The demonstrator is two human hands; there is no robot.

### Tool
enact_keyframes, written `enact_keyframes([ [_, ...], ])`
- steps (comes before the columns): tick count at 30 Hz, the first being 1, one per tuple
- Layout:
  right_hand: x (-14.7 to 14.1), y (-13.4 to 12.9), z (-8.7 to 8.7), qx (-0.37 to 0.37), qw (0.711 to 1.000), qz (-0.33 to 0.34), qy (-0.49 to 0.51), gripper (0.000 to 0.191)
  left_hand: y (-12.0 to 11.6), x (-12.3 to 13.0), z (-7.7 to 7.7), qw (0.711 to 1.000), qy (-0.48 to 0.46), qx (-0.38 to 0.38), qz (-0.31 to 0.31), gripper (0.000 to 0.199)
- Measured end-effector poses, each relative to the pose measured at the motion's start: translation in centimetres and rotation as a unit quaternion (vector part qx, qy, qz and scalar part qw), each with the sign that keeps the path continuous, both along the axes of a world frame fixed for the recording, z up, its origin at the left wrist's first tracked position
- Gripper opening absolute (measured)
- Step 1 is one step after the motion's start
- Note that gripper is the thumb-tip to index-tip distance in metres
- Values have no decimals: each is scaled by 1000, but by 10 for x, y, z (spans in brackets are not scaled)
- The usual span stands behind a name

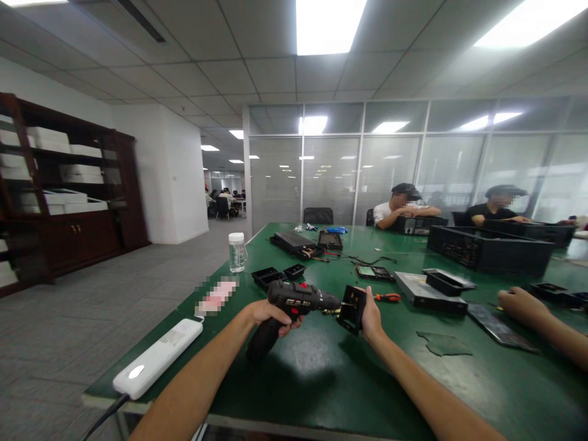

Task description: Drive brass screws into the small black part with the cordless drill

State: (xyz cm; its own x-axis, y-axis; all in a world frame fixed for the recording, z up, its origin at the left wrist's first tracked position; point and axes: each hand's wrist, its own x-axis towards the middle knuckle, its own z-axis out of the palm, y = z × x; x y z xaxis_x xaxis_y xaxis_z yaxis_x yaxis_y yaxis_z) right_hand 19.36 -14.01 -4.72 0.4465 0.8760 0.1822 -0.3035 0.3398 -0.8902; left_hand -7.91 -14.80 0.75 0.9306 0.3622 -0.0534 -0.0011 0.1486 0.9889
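Observation:
My left hand (275, 317) is wrapped round the grip of a black cordless drill (303, 298) that points to the right. The drill's bit reaches into a small black plastic casing (353, 310), held upright above the table by my right hand (370, 313). Whether the bit touches a screw is too small to tell. Small brass-coloured pieces (329, 312) lie on the table behind the drill's tip. An orange-handled screwdriver (388, 297) rests just right of my right hand.
Black trays (269, 277), a bottle (237, 252) and a white power strip (158, 357) are on the left of the green table (321, 386). A silver drive unit (427, 294) and another person's hand (523, 306) are at right; computer cases (489, 250) stand behind.

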Motion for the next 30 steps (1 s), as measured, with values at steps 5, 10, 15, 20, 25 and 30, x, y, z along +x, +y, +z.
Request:
enact_keyframes([
  [5, 0, 0, 0, -10, 1000, 9, -1, 52, 0, 0, 1, 1000, -1, 1, -3, 38],
  [10, 1, 0, -1, -4, 1000, 3, -2, 51, 0, 0, 1, 1000, -1, 0, -6, 39],
  [15, 1, -1, -1, -8, 1000, 7, 1, 51, 0, 0, 1, 1000, 0, -2, -8, 39],
  [20, 0, -2, 1, -2, 1000, 14, -1, 50, 1, 0, -1, 1000, -8, 5, -1, 38],
  [25, -1, -3, 3, 1, 1000, 9, -2, 49, 1, 0, 0, 1000, -3, 6, -5, 38],
  [30, -1, -4, 4, 1, 1000, 6, -5, 49, 0, 0, 0, 1000, -2, 3, -1, 38],
])
